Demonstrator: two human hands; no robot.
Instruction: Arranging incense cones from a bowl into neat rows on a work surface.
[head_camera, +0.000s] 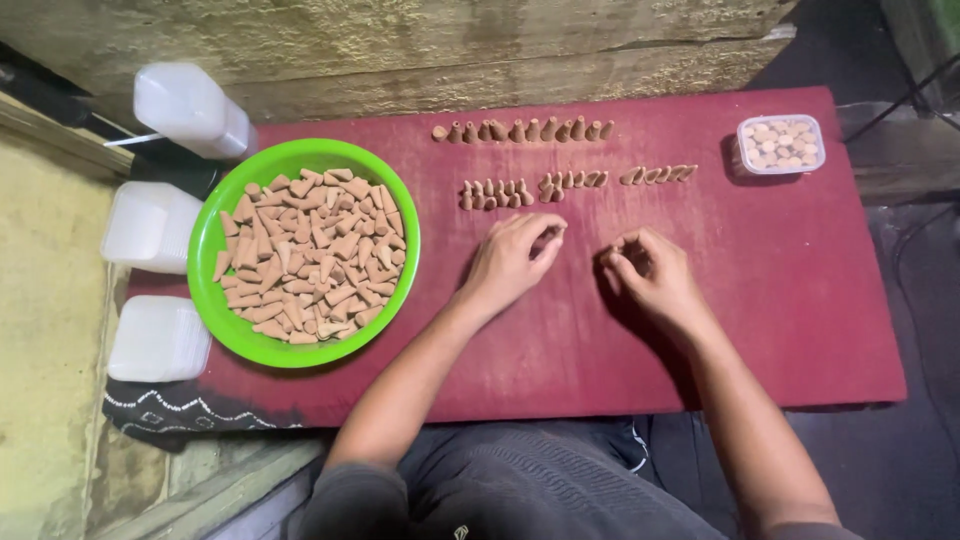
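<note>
Seemingly, the left hand (513, 258) pinches one small brown clay cone (556, 233) between thumb and fingertips, just below the nearer row of cones (497, 194) on the red board (800, 300). Its long axis looks tilted up and rightward, though I cannot tell which end is the tip. The right hand (648, 274) has curled fingers; whether it holds anything I cannot tell. A careless nudge could topple the standing cones. The green bowl (210, 240) of cones sits left.
</note>
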